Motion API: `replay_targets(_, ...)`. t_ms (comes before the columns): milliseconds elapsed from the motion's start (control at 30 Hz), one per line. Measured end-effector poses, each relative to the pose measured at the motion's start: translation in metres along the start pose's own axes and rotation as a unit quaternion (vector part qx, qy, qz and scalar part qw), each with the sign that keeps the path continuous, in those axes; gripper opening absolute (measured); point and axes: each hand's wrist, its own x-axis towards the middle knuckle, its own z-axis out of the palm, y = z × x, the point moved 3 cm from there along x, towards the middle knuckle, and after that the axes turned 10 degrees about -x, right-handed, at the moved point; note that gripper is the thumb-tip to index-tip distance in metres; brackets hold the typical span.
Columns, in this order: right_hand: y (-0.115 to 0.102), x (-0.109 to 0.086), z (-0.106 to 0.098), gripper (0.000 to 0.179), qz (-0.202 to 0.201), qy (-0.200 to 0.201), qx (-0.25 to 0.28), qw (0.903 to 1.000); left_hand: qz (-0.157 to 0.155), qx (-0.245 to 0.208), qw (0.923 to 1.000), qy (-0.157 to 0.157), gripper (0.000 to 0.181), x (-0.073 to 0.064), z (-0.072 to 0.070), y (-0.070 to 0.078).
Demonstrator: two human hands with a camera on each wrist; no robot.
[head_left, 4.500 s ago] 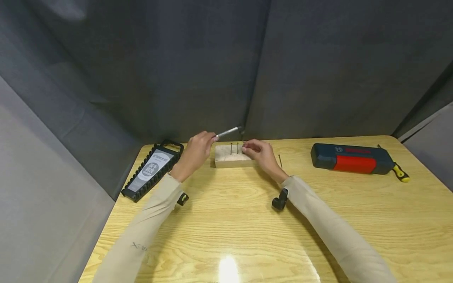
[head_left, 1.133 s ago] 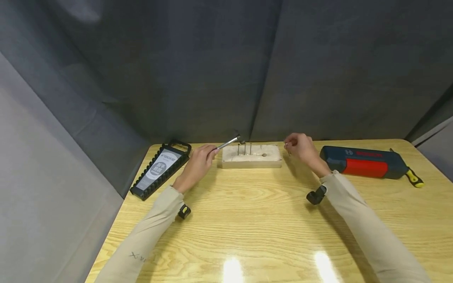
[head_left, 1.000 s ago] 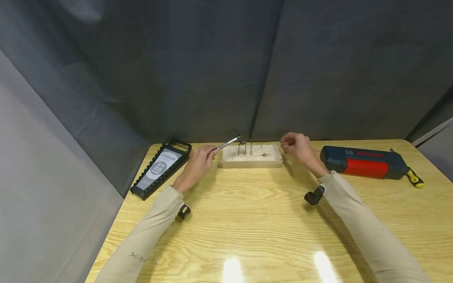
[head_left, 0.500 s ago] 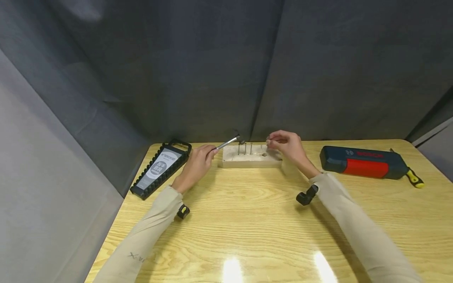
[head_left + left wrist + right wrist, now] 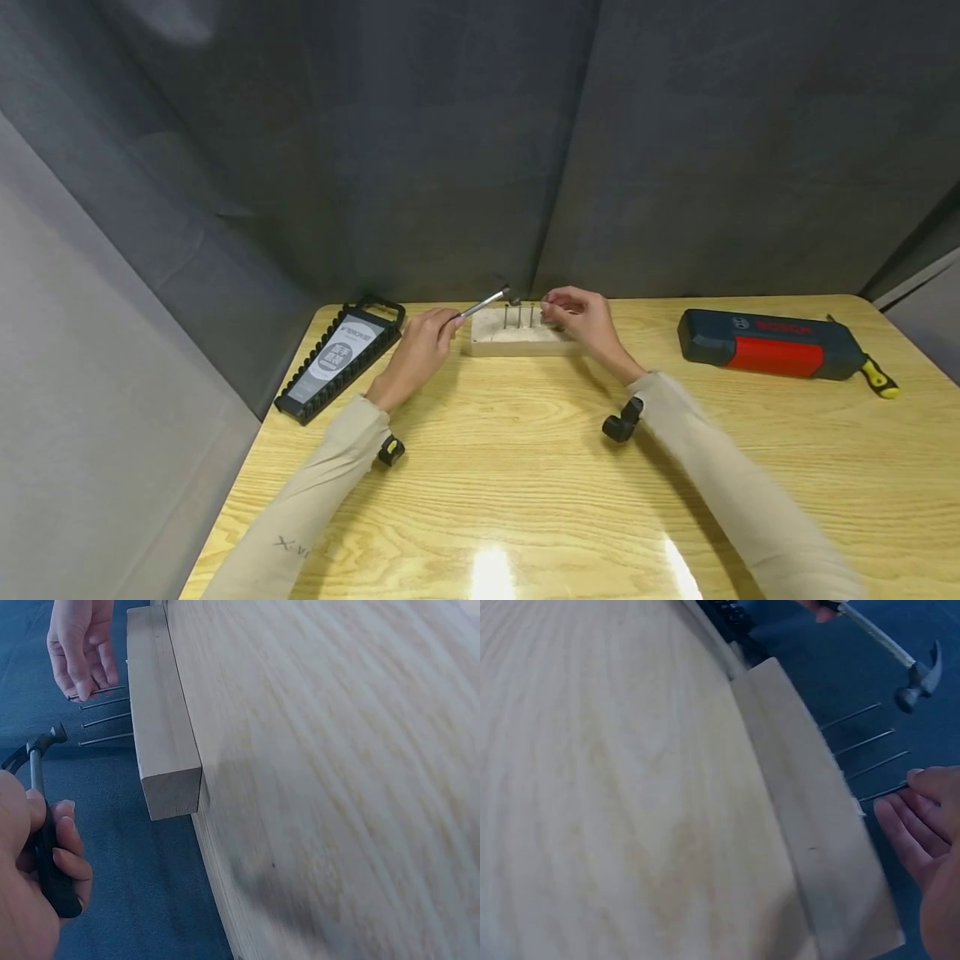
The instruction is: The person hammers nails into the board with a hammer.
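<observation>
My left hand point(image 5: 422, 346) grips a claw hammer point(image 5: 37, 769) by its dark handle, its head raised behind the left part of a pale wooden block point(image 5: 517, 345). Three nails point(image 5: 105, 720) stand upright in a row in the block's top. Between thumb and fingers, my right hand point(image 5: 588, 321) pinches another nail point(image 5: 883, 793) beside the rightmost of them. This nail is roughly parallel to the others, its lower end right at the block's top face. In the head view the right fingers mostly hide it.
A black wrench rack point(image 5: 337, 358) lies left of the block. To the right are a dark blue and red tool case point(image 5: 772, 343) and a yellow-and-black handle point(image 5: 877, 379). A grey curtain point(image 5: 450, 150) hangs behind the wooden table point(image 5: 465, 475).
A nail lying right of the block was picked up by my right hand, which then moved left to the standing nails. My left hand keeps holding the hammer nearly still.
</observation>
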Motion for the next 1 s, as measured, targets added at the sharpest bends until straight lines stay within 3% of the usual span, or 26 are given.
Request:
replay_targets(300,0.011,-0.003,0.01,0.019,-0.005,0.011,-0.02,0.9997,-0.005,-0.005,1.0,-0.005,0.02,0.002,0.003,0.0)
replay_targets(467,-0.001,-0.009,0.011,0.02,-0.015,0.01,-0.021,0.9996,0.009,-0.002,0.9999,-0.013,0.023,0.014,0.001,0.009)
replay_targets(733,-0.026,-0.019,0.007,0.019,-0.034,0.014,-0.031,0.9988,0.044,-0.037,0.9969,0.054,0.024,0.043,-0.002,0.031)
replay_targets(933,-0.019,-0.017,0.009,0.018,-0.031,0.011,-0.032,0.9989,0.043,0.041,0.9978,-0.029,0.024,0.035,0.021,0.029)
replay_targets(1000,-0.011,-0.015,0.011,0.019,-0.031,0.007,-0.03,0.999,0.037,0.048,0.9977,-0.031,0.023,0.032,0.023,0.028)
